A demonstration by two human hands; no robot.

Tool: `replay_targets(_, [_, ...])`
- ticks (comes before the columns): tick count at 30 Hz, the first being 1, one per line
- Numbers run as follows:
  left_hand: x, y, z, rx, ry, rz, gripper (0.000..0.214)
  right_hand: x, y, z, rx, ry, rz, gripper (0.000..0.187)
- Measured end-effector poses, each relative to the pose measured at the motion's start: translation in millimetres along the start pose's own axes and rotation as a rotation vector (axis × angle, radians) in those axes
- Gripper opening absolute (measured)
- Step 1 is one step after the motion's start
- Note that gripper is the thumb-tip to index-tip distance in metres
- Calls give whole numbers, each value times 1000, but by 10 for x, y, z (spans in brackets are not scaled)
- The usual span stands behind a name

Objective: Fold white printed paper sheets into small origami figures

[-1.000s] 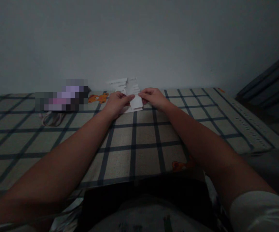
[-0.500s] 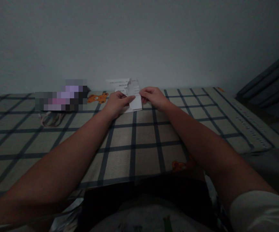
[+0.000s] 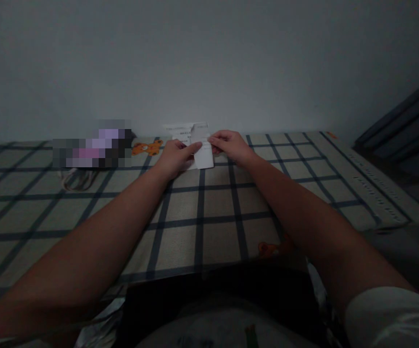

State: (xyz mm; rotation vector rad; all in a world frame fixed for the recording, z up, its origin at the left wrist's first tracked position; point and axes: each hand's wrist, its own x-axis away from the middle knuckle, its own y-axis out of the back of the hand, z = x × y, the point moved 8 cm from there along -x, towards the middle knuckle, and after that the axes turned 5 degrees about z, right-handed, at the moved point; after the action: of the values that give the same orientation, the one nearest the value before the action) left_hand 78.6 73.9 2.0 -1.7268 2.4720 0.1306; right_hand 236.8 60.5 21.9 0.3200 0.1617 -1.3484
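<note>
Dim indoor view, looking down along two bare arms that reach forward over a table (image 3: 216, 205). At the centre of attention is a white paper (image 3: 204, 157), held between the two hands near the far edge of the table. It is folded: a narrow, mostly plain panel faces the viewer on its right, and a wider part with lines of dark print, too small to read, shows behind and to the left.

The left hand (image 3: 176, 157) is closed on the paper's left part, thumb lying across the front and the other fingers partly hidden behind. The right hand (image 3: 230, 146) is at the paper's right edge, thumb and forefinger pinched together on it. Whether the paper's lower edge touches the table is unclear.

The table is pale with a grid of dark lines. Left of the paper, beyond the left hand, an orange bear print (image 3: 147, 147) decorates the surface; farther left lies a purple and dark object (image 3: 102, 145), pixelated past recognition, with a looped cord (image 3: 76, 188) just in front of it. Well to the right of the paper, dark lettering (image 3: 373, 193) runs along the table's end, near a dark, pleated curtain (image 3: 408, 128). A plain grey wall (image 3: 209, 63) rises behind the paper.
</note>
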Motion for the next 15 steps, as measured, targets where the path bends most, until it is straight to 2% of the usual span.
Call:
replay_targets(5, [40,-21,8,-23,45,8,30,-11,31,2,-2,15,-12,17])
replay_targets(15, [23,-23,-12,-71,-20,49,36,0,15,34,-41,-7,-32,15])
